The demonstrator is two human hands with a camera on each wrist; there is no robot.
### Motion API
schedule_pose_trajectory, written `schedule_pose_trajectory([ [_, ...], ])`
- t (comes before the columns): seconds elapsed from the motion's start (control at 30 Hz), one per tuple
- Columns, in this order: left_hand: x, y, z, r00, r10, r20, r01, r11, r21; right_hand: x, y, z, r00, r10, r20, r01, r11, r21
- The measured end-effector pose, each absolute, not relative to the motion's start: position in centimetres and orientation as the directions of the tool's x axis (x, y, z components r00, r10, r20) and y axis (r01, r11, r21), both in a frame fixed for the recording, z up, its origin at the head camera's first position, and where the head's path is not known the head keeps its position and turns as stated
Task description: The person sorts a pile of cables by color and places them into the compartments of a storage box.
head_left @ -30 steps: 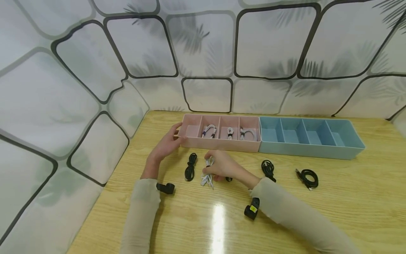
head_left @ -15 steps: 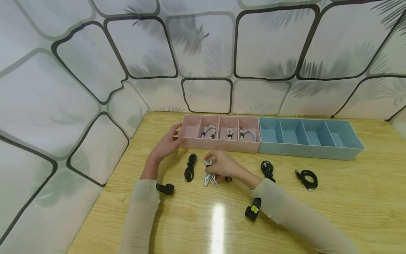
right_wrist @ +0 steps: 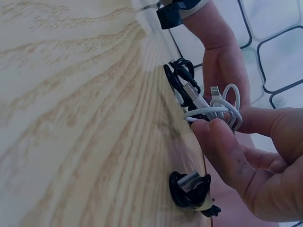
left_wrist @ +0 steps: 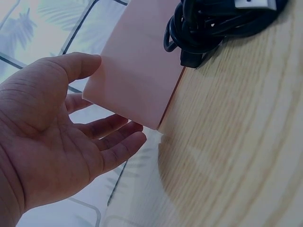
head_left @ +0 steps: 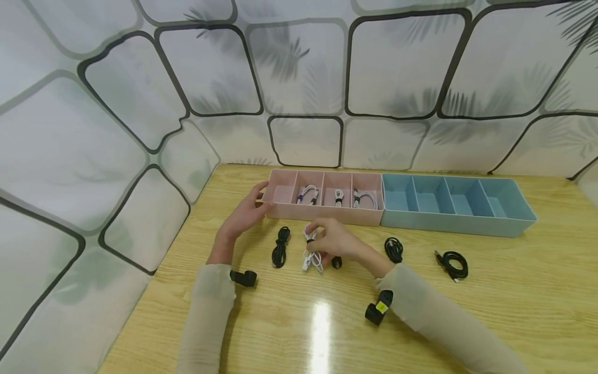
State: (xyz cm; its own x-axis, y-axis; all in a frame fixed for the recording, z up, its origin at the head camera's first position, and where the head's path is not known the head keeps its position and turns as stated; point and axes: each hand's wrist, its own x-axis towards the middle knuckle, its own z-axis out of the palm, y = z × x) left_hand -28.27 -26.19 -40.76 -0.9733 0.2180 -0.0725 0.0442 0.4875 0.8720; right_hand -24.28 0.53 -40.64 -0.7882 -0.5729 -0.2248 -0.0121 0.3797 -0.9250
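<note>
Now the right hand [head_left: 337,240] pinches a white USB cable [head_left: 312,255] between thumb and bent fingers, near the front edge of the pink divided box [head_left: 322,212] at twelve o'clock; wooden tabletop [head_left: 280,317] stretches toward six. At ten, the left hand [head_left: 244,214], fingers loosely apart, touches the box's left end.

Right hand [head_left: 334,240] and white cable [head_left: 312,256] slightly farther right; black cable [head_left: 336,262] more visible
</note>
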Motion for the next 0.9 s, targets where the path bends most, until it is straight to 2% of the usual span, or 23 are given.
schedule_pose_trajectory([
  [0.27, -28.0, -25.8, -41.2, -0.97, 0.226, -0.093, 0.03, 0.49, 0.871, -24.0, 1.5, -39.9, -0.8, -0.568, -0.195, 0.024, 0.295, -0.955],
  [0.63, -28.6, -26.4, -41.4, -0.973, 0.221, -0.063, 0.056, 0.496, 0.867, -24.9, 2.1, -38.6, -0.799, -0.587, -0.128, -0.01, 0.226, -0.974],
  [0.9, -28.7, -26.4, -41.1, -0.973, 0.225, -0.058, 0.065, 0.502, 0.862, -25.5, 1.8, -38.2, -0.841, -0.536, -0.068, -0.039, 0.185, -0.982],
])
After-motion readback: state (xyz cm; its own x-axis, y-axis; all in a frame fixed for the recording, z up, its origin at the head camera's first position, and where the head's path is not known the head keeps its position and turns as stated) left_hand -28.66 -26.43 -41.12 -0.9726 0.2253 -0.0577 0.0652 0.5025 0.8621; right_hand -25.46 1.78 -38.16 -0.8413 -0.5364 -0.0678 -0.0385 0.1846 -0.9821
